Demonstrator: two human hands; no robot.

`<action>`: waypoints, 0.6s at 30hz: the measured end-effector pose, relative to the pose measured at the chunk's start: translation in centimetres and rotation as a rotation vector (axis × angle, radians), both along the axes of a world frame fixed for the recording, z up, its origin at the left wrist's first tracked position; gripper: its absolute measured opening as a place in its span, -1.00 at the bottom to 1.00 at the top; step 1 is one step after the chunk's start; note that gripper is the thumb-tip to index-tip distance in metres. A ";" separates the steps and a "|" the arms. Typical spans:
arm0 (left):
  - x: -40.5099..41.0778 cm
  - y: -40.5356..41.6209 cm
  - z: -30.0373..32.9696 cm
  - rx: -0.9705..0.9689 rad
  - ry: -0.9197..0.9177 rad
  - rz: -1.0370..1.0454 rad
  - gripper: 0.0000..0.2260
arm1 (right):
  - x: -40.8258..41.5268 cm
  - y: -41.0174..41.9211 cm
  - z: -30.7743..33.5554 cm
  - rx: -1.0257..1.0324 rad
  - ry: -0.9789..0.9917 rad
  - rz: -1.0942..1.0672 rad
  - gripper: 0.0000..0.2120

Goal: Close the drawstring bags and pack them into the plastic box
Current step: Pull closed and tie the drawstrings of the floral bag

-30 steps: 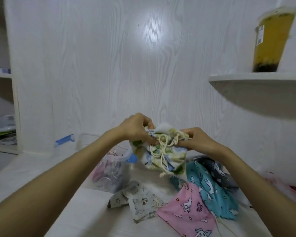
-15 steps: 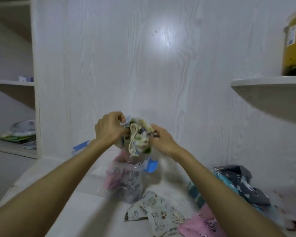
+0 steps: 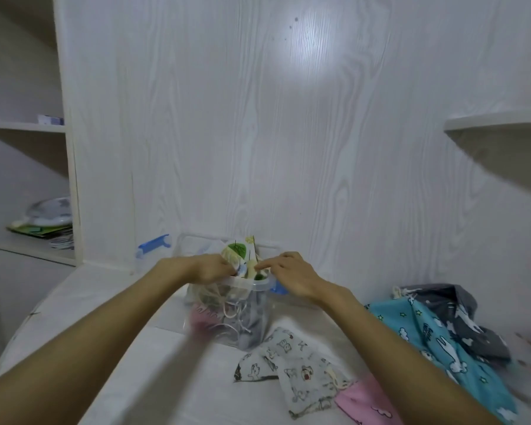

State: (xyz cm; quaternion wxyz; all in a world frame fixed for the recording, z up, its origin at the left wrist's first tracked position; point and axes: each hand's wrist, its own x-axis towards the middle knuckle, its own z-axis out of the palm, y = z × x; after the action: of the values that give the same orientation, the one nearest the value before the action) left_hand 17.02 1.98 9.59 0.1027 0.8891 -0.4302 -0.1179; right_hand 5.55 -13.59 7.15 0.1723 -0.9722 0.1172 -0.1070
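A clear plastic box (image 3: 242,285) with blue latches stands on the white table, with pink and grey bags visible through its wall. A leaf-print drawstring bag (image 3: 238,253) sticks up out of the box's open top. My left hand (image 3: 210,268) grips the bag's left side at the rim. My right hand (image 3: 292,273) has curled fingers on the bag's right side, pushing it down. Loose bags lie in front and to the right: a grey cartoon one (image 3: 298,368), a pink one (image 3: 368,404), a blue rabbit one (image 3: 439,338) and a dark grey one (image 3: 451,305).
The box's lid with a blue clip (image 3: 154,245) leans against the white wood-grain wall behind the box. Open shelves with papers and a plate (image 3: 48,214) are at the left. A wall shelf (image 3: 497,119) juts out at the upper right.
Both hands carried the leaf-print bag from above the loose bags leftward and down into the plastic box. The view swung left, so the drink cup on the right shelf left the frame.
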 end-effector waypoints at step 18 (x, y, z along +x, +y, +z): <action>-12.0 3.0 -8.2 -0.289 -0.287 -0.036 -0.67 | -13.8 2.8 -6.3 0.222 0.016 -0.114 -0.67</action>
State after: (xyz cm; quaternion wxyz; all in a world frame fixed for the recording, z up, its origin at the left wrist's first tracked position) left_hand 4.98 5.02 1.39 0.1648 0.8649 -0.4686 0.0713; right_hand -8.25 -10.77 0.83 0.2716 -0.9397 0.1848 -0.0952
